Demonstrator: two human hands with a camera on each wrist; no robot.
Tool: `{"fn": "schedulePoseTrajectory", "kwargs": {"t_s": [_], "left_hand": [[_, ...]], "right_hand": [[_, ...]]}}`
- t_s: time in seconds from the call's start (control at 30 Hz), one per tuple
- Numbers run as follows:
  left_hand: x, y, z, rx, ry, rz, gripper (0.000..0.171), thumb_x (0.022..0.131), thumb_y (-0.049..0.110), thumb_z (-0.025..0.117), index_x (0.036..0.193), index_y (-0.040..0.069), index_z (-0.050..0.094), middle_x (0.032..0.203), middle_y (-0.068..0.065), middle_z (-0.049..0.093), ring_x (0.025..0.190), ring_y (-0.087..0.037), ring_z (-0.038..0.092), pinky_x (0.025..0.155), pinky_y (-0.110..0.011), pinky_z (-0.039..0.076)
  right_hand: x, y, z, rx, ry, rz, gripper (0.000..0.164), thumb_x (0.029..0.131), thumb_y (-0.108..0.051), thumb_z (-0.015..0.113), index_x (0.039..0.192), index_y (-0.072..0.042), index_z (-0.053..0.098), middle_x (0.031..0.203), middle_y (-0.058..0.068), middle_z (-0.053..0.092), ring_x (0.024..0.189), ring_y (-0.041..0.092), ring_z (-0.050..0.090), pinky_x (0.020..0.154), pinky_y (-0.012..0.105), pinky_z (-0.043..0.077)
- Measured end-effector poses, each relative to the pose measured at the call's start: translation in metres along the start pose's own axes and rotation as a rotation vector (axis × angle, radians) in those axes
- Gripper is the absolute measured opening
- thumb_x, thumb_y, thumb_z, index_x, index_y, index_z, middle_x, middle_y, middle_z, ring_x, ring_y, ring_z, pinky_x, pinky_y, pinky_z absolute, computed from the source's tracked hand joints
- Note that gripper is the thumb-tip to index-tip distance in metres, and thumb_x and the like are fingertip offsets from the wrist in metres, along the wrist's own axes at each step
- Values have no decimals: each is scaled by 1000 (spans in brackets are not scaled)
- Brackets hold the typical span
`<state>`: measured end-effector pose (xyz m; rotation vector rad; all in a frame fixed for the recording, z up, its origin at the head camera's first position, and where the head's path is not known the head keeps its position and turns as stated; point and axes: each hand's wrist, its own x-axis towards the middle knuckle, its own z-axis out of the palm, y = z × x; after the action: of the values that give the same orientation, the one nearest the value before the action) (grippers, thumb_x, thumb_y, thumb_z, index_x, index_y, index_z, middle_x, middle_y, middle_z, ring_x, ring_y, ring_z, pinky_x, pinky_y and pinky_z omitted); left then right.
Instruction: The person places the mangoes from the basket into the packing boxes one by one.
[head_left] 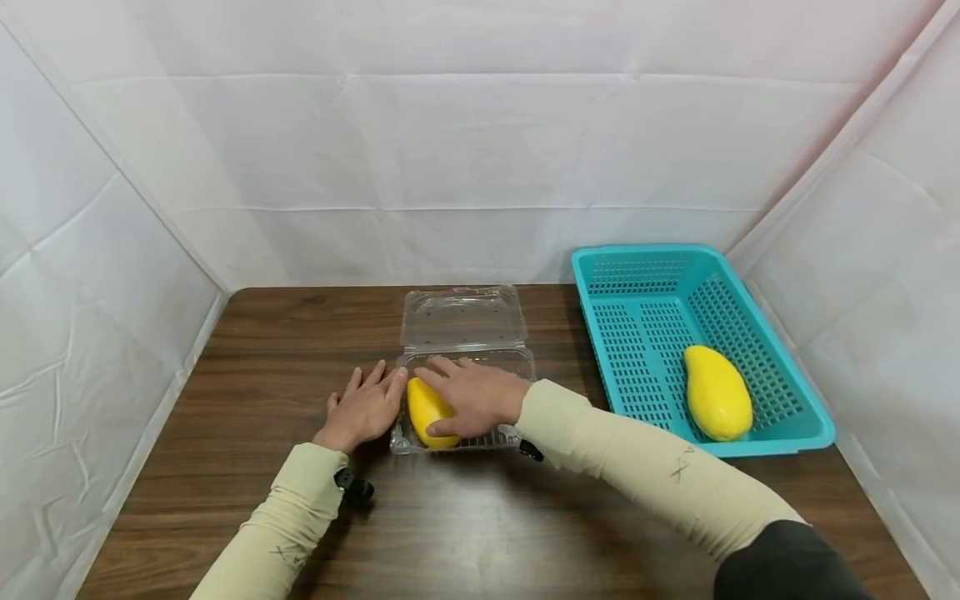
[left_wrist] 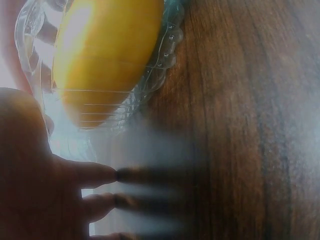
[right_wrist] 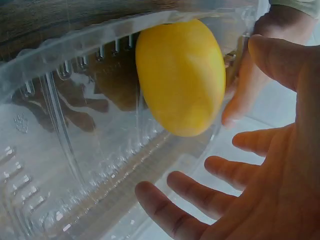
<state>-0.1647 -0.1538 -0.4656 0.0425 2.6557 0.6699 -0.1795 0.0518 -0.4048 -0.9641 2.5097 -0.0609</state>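
Observation:
A yellow mango [head_left: 427, 410] lies at the left end of a clear plastic clamshell box [head_left: 517, 360], whose lid is folded back. My right hand [head_left: 480, 398] is over the box, its fingers spread above the mango. The right wrist view shows a gap between those fingers [right_wrist: 215, 167] and the fruit [right_wrist: 180, 80]. At the box's left side rests my left hand [head_left: 366, 412], fingers extended, with its thumb side right at the box wall. The left wrist view shows the mango [left_wrist: 110, 50] through the clear wall, and the left fingertips close to the tabletop.
A turquoise perforated basket [head_left: 596, 333] stands on the right of the brown wooden table [head_left: 300, 333], with another yellow mango [head_left: 717, 393] inside. White sheeting [head_left: 480, 150] hangs behind the table and along both sides. Each wrist carries a small black camera.

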Motion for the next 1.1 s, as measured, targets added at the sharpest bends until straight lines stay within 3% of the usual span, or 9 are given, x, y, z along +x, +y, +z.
{"fn": "schedulePoseTrajectory", "kwargs": {"t_s": [0.2, 0.57, 0.8, 1.1], "left_hand": [[1, 1, -2, 3, -2, -7, 73, 108, 60, 4, 164, 21, 28, 174, -11, 11, 158, -48, -1, 115, -82, 1], [2, 1, -3, 4, -7, 2, 71, 108, 59, 5, 164, 21, 29, 174, -12, 11, 158, -49, -1, 114, -83, 1], [1, 2, -2, 2, -2, 7, 71, 109, 59, 5, 164, 22, 29, 173, -12, 12, 158, -49, -1, 114, -83, 2], [0, 2, -1, 0, 0, -1, 70, 109, 59, 6, 164, 22, 29, 174, -10, 12, 158, -47, -1, 114, -82, 2]], "right_hand": [[-9, 5, -10, -64, 16, -33, 86, 101, -62, 52, 167, -24, 14, 174, 3, 13, 159, 33, 22, 125, 50, 31], [-23, 18, -28, -34, 72, -71, 84, 102, -63, 49, 167, -26, 11, 175, 1, 2, 161, 34, 12, 124, 62, 24], [-33, 26, -37, -48, 109, -75, 84, 102, -63, 49, 167, -26, 12, 175, 2, 2, 161, 37, 11, 127, 57, 20], [-45, 40, -39, -89, 162, -74, 84, 101, -64, 49, 167, -25, 14, 175, 4, 4, 160, 37, 12, 126, 60, 22]]}}
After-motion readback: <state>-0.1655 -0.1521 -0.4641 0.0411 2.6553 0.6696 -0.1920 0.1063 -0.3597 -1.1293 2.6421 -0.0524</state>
